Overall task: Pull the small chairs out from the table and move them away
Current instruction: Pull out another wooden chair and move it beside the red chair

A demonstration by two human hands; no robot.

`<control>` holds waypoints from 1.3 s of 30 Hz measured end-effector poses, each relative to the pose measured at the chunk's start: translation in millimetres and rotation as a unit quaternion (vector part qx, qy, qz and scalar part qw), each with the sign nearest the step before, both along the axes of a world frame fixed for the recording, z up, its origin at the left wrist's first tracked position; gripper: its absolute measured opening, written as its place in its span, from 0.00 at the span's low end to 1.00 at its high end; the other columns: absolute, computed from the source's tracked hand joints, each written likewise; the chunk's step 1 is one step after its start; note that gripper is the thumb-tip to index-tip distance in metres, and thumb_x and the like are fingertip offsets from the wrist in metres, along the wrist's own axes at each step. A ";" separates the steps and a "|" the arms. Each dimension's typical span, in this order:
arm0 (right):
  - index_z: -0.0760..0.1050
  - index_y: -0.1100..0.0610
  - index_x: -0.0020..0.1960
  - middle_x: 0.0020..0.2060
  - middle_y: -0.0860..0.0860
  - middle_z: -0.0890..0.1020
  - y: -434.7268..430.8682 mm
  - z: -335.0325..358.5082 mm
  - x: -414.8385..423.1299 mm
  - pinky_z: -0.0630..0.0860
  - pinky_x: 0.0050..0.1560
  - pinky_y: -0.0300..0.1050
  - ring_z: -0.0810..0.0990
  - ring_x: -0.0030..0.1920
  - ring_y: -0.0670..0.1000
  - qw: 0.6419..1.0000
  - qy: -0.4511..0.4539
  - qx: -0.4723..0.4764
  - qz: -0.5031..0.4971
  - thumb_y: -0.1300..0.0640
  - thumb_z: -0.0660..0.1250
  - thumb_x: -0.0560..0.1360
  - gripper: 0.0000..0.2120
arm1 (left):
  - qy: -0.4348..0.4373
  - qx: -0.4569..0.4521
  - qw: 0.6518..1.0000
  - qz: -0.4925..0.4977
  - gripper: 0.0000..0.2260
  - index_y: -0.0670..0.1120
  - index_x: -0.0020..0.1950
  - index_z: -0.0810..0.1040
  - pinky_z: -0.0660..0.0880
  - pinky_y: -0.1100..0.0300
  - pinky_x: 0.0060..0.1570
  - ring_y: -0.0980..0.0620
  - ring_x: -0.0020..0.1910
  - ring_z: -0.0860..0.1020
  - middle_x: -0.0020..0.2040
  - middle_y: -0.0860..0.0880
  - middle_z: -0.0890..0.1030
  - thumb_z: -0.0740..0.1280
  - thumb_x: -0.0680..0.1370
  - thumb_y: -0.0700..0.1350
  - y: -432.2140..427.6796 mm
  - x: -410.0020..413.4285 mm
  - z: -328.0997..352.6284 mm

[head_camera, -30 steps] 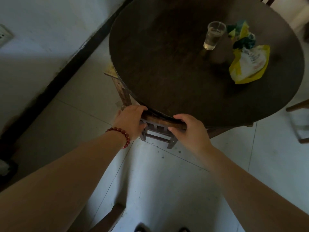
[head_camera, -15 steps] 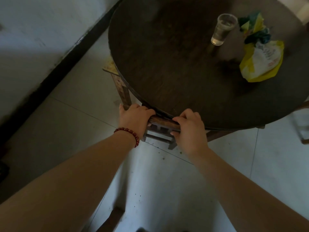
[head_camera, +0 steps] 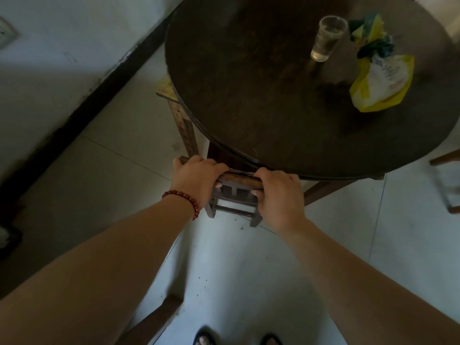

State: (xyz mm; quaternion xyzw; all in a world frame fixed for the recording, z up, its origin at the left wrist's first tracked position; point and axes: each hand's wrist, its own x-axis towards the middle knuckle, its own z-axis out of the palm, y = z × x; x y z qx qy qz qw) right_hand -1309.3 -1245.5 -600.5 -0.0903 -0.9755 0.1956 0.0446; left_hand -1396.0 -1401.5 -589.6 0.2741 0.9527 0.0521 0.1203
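Observation:
A small dark wooden chair (head_camera: 235, 195) is tucked under the near edge of the round dark table (head_camera: 249, 95); only its top rail, back slats and rear legs show. My left hand (head_camera: 199, 179), with a red bead bracelet on the wrist, is wrapped over the left end of the top rail. My right hand (head_camera: 277, 195) grips the right end of the same rail. The chair's seat is hidden under the tabletop.
A glass (head_camera: 326, 38) and a yellow plastic bag (head_camera: 383, 83) lie on the table. A pale wooden stool (head_camera: 179, 113) stands under the table's left side. Another chair (head_camera: 445, 160) shows at the right edge, a wooden piece (head_camera: 154, 319) near my feet, a wall on the left.
Both hands have closed more firmly around the chair's top rail, fingers curling under it. More of the chair's back now shows beyond the table edge.

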 end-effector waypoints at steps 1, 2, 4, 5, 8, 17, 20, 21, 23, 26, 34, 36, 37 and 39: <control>0.75 0.54 0.50 0.40 0.51 0.82 0.9 2.4 4.0 0.68 0.50 0.49 0.79 0.45 0.53 1.000 -0.004 0.005 0.006 0.59 0.71 0.71 0.10 | 0.000 0.004 1.000 0.007 0.14 0.61 0.59 0.72 0.63 0.47 0.56 0.49 0.55 0.71 0.53 0.57 0.78 0.66 0.75 0.50 0.0 6.2 2.4; 0.74 0.53 0.50 0.40 0.50 0.82 2.2 5.0 8.6 0.67 0.52 0.49 0.79 0.45 0.53 1.000 -0.011 0.008 0.013 0.58 0.70 0.71 0.09 | -0.001 0.005 1.000 0.015 0.13 0.61 0.58 0.72 0.63 0.47 0.56 0.49 0.54 0.71 0.52 0.57 0.78 0.66 0.75 0.50 0.1 13.3 4.8; 0.73 0.52 0.50 0.40 0.48 0.81 6.2 9.9 18.5 0.66 0.58 0.51 0.79 0.47 0.51 0.999 -0.019 0.011 0.027 0.57 0.69 0.72 0.08 | 0.003 0.006 1.000 0.028 0.13 0.61 0.58 0.72 0.63 0.47 0.55 0.50 0.53 0.71 0.51 0.57 0.78 0.66 0.75 0.49 0.1 27.9 9.3; 0.73 0.51 0.50 0.41 0.48 0.81 8.4 12.7 24.7 0.66 0.58 0.51 0.78 0.47 0.51 0.999 -0.021 0.014 0.034 0.56 0.69 0.73 0.08 | 0.006 0.004 0.999 0.033 0.13 0.61 0.58 0.72 0.63 0.46 0.55 0.49 0.53 0.71 0.51 0.57 0.78 0.66 0.76 0.49 -0.1 35.8 11.3; 0.72 0.50 0.53 0.43 0.47 0.81 11.0 20.6 45.8 0.64 0.52 0.48 0.78 0.48 0.51 0.997 -0.024 0.019 0.064 0.55 0.68 0.73 0.10 | 0.023 -0.003 0.999 0.043 0.14 0.60 0.60 0.71 0.64 0.45 0.55 0.48 0.55 0.71 0.51 0.56 0.77 0.64 0.76 0.46 -2.9 60.2 15.5; 0.73 0.51 0.51 0.39 0.47 0.79 1.4 25.6 129.2 0.60 0.47 0.45 0.77 0.43 0.51 0.997 0.000 0.024 0.078 0.55 0.70 0.71 0.11 | 0.021 -0.017 0.999 0.043 0.14 0.59 0.62 0.71 0.62 0.44 0.58 0.49 0.58 0.71 0.55 0.56 0.77 0.64 0.77 0.48 -15.8 145.0 27.0; 0.73 0.50 0.51 0.38 0.47 0.79 -6.1 27.3 161.7 0.63 0.48 0.46 0.78 0.42 0.51 0.997 0.004 0.029 0.073 0.55 0.71 0.71 0.11 | 0.018 -0.013 0.999 0.046 0.14 0.59 0.62 0.71 0.62 0.45 0.59 0.48 0.59 0.71 0.55 0.56 0.78 0.63 0.77 0.47 -22.4 177.5 31.0; 0.73 0.50 0.51 0.38 0.47 0.80 -9.3 28.3 175.3 0.64 0.48 0.46 0.78 0.42 0.51 0.997 0.007 0.031 0.070 0.54 0.71 0.71 0.11 | 0.019 -0.013 0.999 0.045 0.14 0.59 0.62 0.71 0.62 0.45 0.59 0.48 0.59 0.71 0.55 0.56 0.78 0.63 0.77 0.47 -25.0 190.6 32.3; 0.73 0.50 0.51 0.39 0.47 0.81 -15.7 30.2 202.4 0.64 0.49 0.46 0.79 0.42 0.52 0.997 0.007 0.032 0.065 0.54 0.71 0.71 0.11 | 0.021 -0.015 0.999 0.040 0.14 0.59 0.62 0.71 0.63 0.45 0.59 0.48 0.58 0.72 0.54 0.55 0.78 0.63 0.78 0.48 -30.7 216.3 33.9; 0.73 0.49 0.52 0.41 0.47 0.81 -25.4 33.5 244.5 0.62 0.50 0.46 0.78 0.43 0.51 0.997 0.007 0.038 0.067 0.54 0.70 0.72 0.11 | 0.036 0.000 0.999 0.033 0.13 0.58 0.61 0.72 0.65 0.43 0.59 0.48 0.56 0.72 0.52 0.55 0.78 0.63 0.77 0.48 -42.0 257.4 33.7; 0.75 0.51 0.53 0.42 0.48 0.81 -38.4 31.7 333.6 0.60 0.49 0.43 0.78 0.44 0.52 0.997 -0.010 0.038 0.064 0.53 0.70 0.72 0.10 | 0.043 0.028 0.998 0.022 0.12 0.59 0.59 0.72 0.66 0.43 0.58 0.48 0.56 0.72 0.52 0.57 0.79 0.64 0.77 0.49 -59.4 343.7 18.7; 0.75 0.50 0.52 0.41 0.48 0.81 -37.0 25.3 347.0 0.60 0.48 0.43 0.78 0.43 0.51 0.997 -0.016 0.040 0.064 0.54 0.70 0.72 0.10 | 0.044 0.030 0.999 0.014 0.14 0.59 0.60 0.71 0.66 0.41 0.58 0.49 0.57 0.72 0.54 0.57 0.78 0.64 0.76 0.48 -60.0 357.5 10.0; 0.75 0.51 0.51 0.40 0.48 0.81 -36.3 22.4 352.6 0.60 0.48 0.43 0.78 0.42 0.52 0.997 -0.015 0.040 0.064 0.54 0.70 0.71 0.10 | 0.048 0.025 0.999 0.008 0.15 0.60 0.61 0.71 0.65 0.41 0.58 0.49 0.57 0.72 0.54 0.57 0.78 0.65 0.76 0.47 -60.0 363.3 7.0; 0.76 0.52 0.50 0.39 0.49 0.82 -35.0 17.9 363.4 0.60 0.47 0.43 0.79 0.41 0.52 0.997 -0.017 0.037 0.060 0.55 0.71 0.70 0.09 | 0.051 0.014 0.999 0.002 0.16 0.60 0.61 0.70 0.66 0.41 0.58 0.49 0.57 0.72 0.55 0.58 0.78 0.65 0.75 0.46 -59.2 373.6 3.4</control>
